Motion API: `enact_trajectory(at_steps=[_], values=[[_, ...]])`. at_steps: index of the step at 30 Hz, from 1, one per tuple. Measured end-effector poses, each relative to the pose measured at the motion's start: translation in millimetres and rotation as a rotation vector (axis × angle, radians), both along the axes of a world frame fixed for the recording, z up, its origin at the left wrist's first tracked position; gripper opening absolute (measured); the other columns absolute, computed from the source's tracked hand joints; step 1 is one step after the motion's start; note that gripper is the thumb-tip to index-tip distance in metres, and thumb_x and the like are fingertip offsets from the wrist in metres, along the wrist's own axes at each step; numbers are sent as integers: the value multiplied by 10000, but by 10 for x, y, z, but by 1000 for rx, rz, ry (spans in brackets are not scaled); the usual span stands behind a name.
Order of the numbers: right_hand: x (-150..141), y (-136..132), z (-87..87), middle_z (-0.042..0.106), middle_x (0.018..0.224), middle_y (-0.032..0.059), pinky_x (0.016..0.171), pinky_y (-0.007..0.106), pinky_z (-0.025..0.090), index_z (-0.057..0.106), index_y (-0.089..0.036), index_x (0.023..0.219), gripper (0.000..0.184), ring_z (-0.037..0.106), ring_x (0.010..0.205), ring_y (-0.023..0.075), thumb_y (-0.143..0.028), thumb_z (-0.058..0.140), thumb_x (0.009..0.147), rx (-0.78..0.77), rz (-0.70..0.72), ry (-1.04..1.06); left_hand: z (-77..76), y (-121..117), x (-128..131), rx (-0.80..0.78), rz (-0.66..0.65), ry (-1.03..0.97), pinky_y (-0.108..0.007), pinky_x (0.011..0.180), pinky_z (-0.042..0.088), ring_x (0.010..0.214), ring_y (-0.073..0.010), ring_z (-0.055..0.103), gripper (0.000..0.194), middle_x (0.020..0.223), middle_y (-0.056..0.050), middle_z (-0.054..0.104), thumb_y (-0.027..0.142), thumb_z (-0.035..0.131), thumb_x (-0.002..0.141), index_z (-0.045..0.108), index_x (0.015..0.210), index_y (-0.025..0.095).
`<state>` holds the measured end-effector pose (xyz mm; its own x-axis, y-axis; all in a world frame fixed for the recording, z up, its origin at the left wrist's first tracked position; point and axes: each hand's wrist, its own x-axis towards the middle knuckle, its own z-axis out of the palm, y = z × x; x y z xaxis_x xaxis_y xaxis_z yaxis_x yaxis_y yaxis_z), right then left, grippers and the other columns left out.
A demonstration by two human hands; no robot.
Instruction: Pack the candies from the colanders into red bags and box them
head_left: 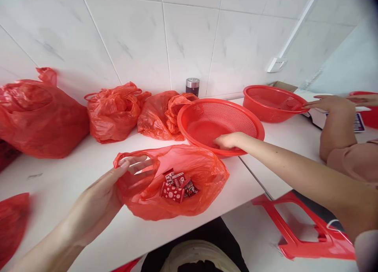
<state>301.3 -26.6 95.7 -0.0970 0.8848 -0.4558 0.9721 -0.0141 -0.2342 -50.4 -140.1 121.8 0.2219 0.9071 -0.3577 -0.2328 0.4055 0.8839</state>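
My left hand (102, 199) grips the handle side of a red plastic bag (206, 173), fingers through the handle loop and thumb on the rim, holding the mouth wide. Several small wrapped snack packets (173, 192), red with white dots or dark patterned, lie inside it. Behind the bag sits a red perforated plastic basket (218, 104). My right hand (230, 141) reaches over its near rim, down to the bottom. Its fingers are curled together, their tips partly hidden; whatever they hold, if anything, cannot be made out.
Filled red bags (44, 118) line the wall at left, near a dark cup with a silver lid (192, 83). Another red basket (271, 100) stands at right, with a co-worker's hand (327, 102) on its rim. A red stool (295, 224) is below the table edge.
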Motion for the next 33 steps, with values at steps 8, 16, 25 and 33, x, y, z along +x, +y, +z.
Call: enact_trajectory(at_steps=[8,16,25,33], values=[[88,50,-52,565,504,10,503,366,470,586,-190,590,180,574,464,195,-271,737,646,-181,-40,-178,8,6,23,10,-18,8,-358,943,557,1253,-319,531,390,1344,-54,600,439,544,877,655,1193,238],[-20,8,533,653,807,6,587,264,476,475,-219,809,256,647,693,164,-162,685,674,62,74,221,74,-7,35,69,76,32,-291,861,584,1233,-300,544,305,1324,-68,611,363,608,854,681,1097,194],[-1332,-694,382,629,856,2,616,238,418,469,-211,858,73,582,734,126,-155,507,831,413,545,521,172,-19,-7,184,81,-26,-272,910,542,1167,-228,566,233,1208,-20,659,323,532,925,693,1042,204],[-959,-959,366,644,817,70,567,273,343,633,-173,862,156,570,695,179,-78,554,767,151,656,-267,91,-7,-481,260,151,76,-248,669,599,687,-154,596,146,632,-4,547,304,600,862,680,831,186]])
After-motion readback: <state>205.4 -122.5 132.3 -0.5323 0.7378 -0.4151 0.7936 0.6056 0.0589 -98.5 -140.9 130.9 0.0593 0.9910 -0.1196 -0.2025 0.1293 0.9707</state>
